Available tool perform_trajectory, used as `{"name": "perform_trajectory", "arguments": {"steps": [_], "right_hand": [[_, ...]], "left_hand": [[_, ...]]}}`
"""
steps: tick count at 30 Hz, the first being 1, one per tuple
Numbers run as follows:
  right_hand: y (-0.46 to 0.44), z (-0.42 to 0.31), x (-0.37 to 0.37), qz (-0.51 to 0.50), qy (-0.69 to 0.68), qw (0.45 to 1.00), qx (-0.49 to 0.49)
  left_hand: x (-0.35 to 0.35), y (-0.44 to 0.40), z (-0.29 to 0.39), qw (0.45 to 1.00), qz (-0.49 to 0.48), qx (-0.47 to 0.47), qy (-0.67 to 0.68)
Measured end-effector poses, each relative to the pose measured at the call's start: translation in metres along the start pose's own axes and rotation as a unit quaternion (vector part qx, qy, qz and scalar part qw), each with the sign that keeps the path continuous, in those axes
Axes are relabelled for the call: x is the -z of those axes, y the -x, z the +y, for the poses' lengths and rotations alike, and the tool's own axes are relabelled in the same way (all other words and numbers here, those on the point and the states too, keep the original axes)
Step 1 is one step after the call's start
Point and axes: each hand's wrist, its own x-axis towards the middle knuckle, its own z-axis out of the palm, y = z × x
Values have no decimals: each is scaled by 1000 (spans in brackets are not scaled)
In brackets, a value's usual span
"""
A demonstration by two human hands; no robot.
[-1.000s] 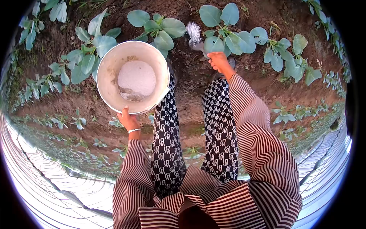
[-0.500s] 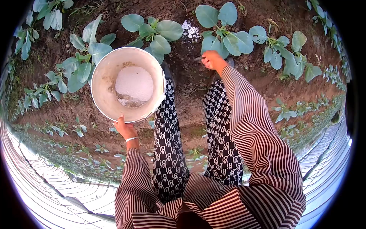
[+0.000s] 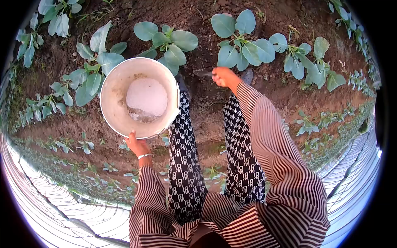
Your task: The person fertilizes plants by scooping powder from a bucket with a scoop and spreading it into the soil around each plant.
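Observation:
My left hand point(image 3: 137, 145) is closed on the near rim of a pale bucket point(image 3: 112, 97), thumb over the edge. White granules point(image 3: 147, 96) lie in the bucket's bottom, with a brownish damp-looking patch beside them. My right hand point(image 3: 226, 77) is closed around the handle of a spoon point(image 3: 202, 73), whose blurred grey head points left over the soil. Just beyond that hand grows a broad-leaved green plant point(image 3: 251, 51). Another leafy plant point(image 3: 173, 53) stands past the bucket's far right rim.
Brown soil point(image 3: 202, 18) runs between the two plants. More leafy plants point(image 3: 316, 68) continue the row to the right, and others point(image 3: 89, 78) to the left. My legs in patterned trousers point(image 3: 186, 165) stand below, a shoe point(image 3: 247, 76) showing near my right hand.
My right hand has drawn slightly back toward me and left with the spoon. The white granules seen on the soil between the plants no longer show. The bucket has shifted slightly toward me.

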Motion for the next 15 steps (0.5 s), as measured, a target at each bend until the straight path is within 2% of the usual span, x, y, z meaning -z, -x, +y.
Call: {"name": "perform_trajectory", "arguments": {"steps": [1, 3, 7, 11, 12, 15], "right_hand": [[-25, -9, 8, -44, -47, 998, -1], [-14, -46, 2, -32, -98, 993, -51], [29, -60, 20, 13, -97, 991, 88], [50, -53, 35, 18, 32, 999, 3], [46, -47, 35, 67, 36, 997, -34], [-5, -32, 71, 79, 22, 996, 47]], "left_hand": [[3, -1, -3, 1000, -6, 5, -5], [16, -3, -8, 1000, -17, 16, -21], [19, -3, -10, 1000, -15, 12, -23], [15, -4, -12, 1000, -28, 2, -11], [15, -5, -13, 999, -31, -2, -15], [6, 2, -7, 999, -40, 17, -15]]}}
